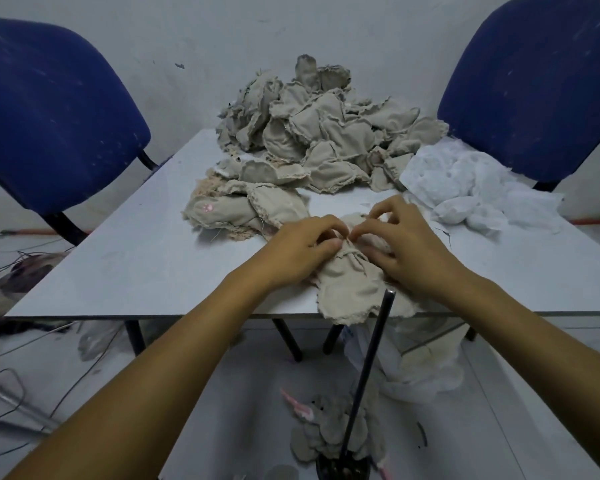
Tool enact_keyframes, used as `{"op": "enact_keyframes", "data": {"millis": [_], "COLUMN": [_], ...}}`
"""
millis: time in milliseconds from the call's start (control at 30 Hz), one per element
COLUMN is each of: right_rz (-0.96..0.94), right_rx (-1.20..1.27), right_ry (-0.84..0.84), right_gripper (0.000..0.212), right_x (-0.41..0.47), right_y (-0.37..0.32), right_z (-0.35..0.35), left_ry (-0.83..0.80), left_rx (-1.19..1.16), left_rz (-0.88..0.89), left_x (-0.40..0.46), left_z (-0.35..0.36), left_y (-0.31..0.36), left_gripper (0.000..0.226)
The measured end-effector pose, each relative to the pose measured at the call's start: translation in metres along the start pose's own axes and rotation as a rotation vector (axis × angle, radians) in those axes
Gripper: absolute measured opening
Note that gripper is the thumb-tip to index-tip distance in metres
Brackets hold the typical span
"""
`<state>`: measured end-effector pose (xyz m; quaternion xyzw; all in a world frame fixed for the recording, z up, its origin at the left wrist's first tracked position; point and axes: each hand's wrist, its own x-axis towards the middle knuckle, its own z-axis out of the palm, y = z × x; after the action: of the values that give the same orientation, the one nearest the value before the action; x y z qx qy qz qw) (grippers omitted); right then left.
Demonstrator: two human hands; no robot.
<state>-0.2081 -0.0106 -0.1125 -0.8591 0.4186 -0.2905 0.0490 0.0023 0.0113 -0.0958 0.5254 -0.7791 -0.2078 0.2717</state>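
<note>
One beige cloth (350,289), pinched between fingers (328,224)

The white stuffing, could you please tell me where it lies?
Head view: the white stuffing lies far right on the table, beside the beige fabric pile, just beyond the right hand.

A beige fabric piece (354,285) with frayed, stitched edges lies flat between the left hand (298,251) and right hand (406,244), its top bunched under their fingertips, its lower edge overhanging the tabletop (136,265).
</note>
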Motion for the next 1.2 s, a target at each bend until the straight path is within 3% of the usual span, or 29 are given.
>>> {"op": "enact_keyframes", "data": {"millis": [167,300,467,600,700,800,1000,1200], "right_rz": [-0.063,-0.009,0.042,0.048,0.037,0.040,0.124,0.197], "right_rx": [-0.011,-0.095,-0.114,-0.099,0.015,0.133,0.444,0.585], "right_ry": [-0.071,-0.129,-0.136,-0.189,-0.204,-0.187,-0.271,-0.249], "right_gripper": [0.017,0.036,0.018,0.025,0.032,0.046,0.063,0.021], "right_x": [0.000,0.001,-0.001,-0.001,-0.004,-0.003,0.002,0.003], "right_y": [0.000,0.003,0.005,0.004,0.005,0.008,0.004,0.000], "right_z": [-0.003,-0.004,-0.005,-0.005,-0.002,-0.002,-0.010,-0.010], "left_ry": [-0.093,-0.089,-0.034,-0.103,-0.045,0.065,0.167,0.245], "left_rx": [0.049,0.071,0.161,0.122,-0.113,-0.293,-0.312,-0.290], "left_rz": [-0.022,-0.026,0.036,0.020,-0.025,-0.061,-0.010,-0.037], "left_x": [0.003,0.005,0.007,0.011,0.013,0.015,0.021,0.027], "left_z": [0.006,0.009,0.015,0.014,0.012,0.012,0.019,0.022], "left_y": [0.000,0.001,-0.004,-0.007,-0.005,-0.003,0.008,0.010], "left_gripper": [0.033,0.030,0.025,0.027,0.005,0.018,0.029,0.020]}}
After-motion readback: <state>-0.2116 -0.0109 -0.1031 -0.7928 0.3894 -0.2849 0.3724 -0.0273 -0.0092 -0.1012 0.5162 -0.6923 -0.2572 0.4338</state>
